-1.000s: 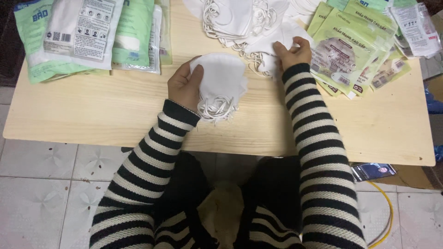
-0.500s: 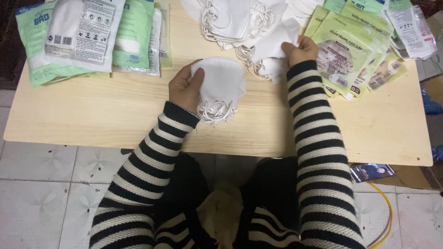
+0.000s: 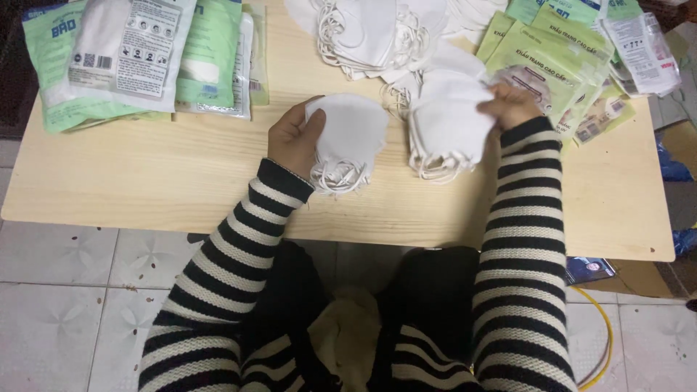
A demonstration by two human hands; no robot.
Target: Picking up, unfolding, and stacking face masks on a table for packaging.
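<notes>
a pale wooden desk (image 3: pixel 145 181) filled most of the view, standing on a tiled floor (image 3: pixel 65 290) of light grey squares. along its far left lay a heap of green and clear packets (image 3: pixel 138 58), overlapping one another, and along its far right a fan of light green packets (image 3: pixel 566 65) spread toward the corner. between the two, at the far edge, sat a loose pile of white masks (image 3: pixel 377 36) with their ear loops tangled together. nearer the person, right of centre, a smaller stack of white masks (image 3: pixel 446 127) rested on the desk, its loops trailing off the near side. the right hand (image 3: pixel 512 105), in a black-and-white striped sleeve, was on the upper right of that stack, its fingers (image 3: pixel 501 91) pressed together and pinching the edge of the topmost mask. just left of the stack, apart from it, the left hand (image 3: pixel 294 138) held a bundle of white masks (image 3: pixel 348 138) above the middle of the desk, thumb across the front and fingers curled behind, closed on it; the loops hung below in a small knot. a yellow cable (image 3: pixel 602 341) curved on the floor at the lower right.
</notes>
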